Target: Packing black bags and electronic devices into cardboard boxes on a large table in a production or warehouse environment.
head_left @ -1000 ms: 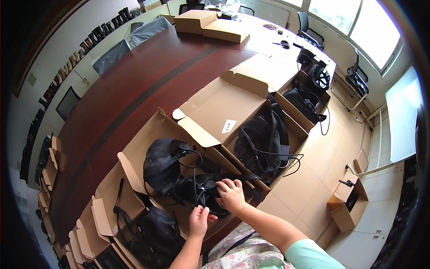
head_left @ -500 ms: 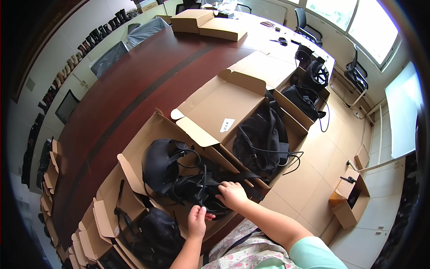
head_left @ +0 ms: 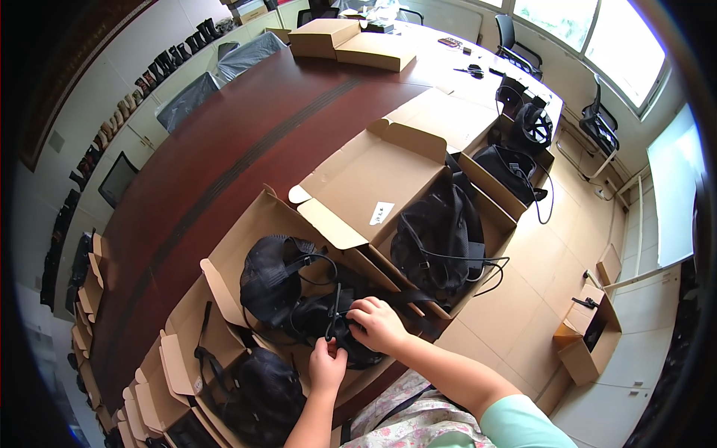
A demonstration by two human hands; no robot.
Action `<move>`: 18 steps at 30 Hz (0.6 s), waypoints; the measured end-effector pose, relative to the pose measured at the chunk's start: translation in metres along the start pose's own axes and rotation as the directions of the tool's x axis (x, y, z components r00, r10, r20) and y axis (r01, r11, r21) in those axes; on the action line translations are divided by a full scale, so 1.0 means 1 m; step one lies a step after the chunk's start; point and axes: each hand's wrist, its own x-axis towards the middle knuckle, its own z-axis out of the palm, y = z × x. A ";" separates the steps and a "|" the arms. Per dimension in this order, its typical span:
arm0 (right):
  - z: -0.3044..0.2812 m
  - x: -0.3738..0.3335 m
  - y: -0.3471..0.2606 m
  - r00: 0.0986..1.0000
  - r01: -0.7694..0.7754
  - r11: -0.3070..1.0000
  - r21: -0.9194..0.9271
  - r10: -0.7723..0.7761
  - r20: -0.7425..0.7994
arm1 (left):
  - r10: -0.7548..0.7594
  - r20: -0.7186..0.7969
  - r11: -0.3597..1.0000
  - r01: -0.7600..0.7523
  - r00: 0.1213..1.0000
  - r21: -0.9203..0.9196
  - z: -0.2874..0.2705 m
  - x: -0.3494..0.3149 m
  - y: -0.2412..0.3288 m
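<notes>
My left hand [head_left: 327, 366] pinches a black cable [head_left: 333, 319] between thumb and fingers, above the near side of an open cardboard box [head_left: 243, 224]. Just right of it, my right hand [head_left: 377, 326] has its fingers curled in at the same cable; the fingertips are partly hidden. Under both hands lies a heap of black fabric and straps [head_left: 310, 313], its exact kind hard to make out. A black cap [head_left: 267, 276] with a strap and a looped cable sits beside the heap, at the box's left.
To the right, an open box [head_left: 388, 172] holds a black bag [head_left: 437, 239] with cables hanging over its edge. Another box of black gear [head_left: 508, 168] stands beyond. Nearer left, a black mesh bag [head_left: 265, 396] fills another box. A small carton [head_left: 586, 343] is on the floor.
My right hand has moved left, its fingers now close to my left hand at the cable. My left hand has shifted slightly left. The whole view has moved a little.
</notes>
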 end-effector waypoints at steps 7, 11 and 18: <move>0.004 -0.007 0.015 0.988 -0.152 0.988 0.032 0.151 0.038 | -0.019 0.026 0.983 0.014 0.999 0.184 -0.001 0.002 0.017; -0.006 -0.014 0.027 0.902 -0.405 0.907 0.111 0.377 0.211 | -0.131 0.050 0.981 0.137 0.990 -0.134 -0.001 -0.001 0.020; -0.005 -0.023 0.033 0.785 -0.468 0.883 -0.014 0.424 0.451 | -0.290 0.133 0.899 0.317 0.948 -0.303 0.003 -0.009 0.015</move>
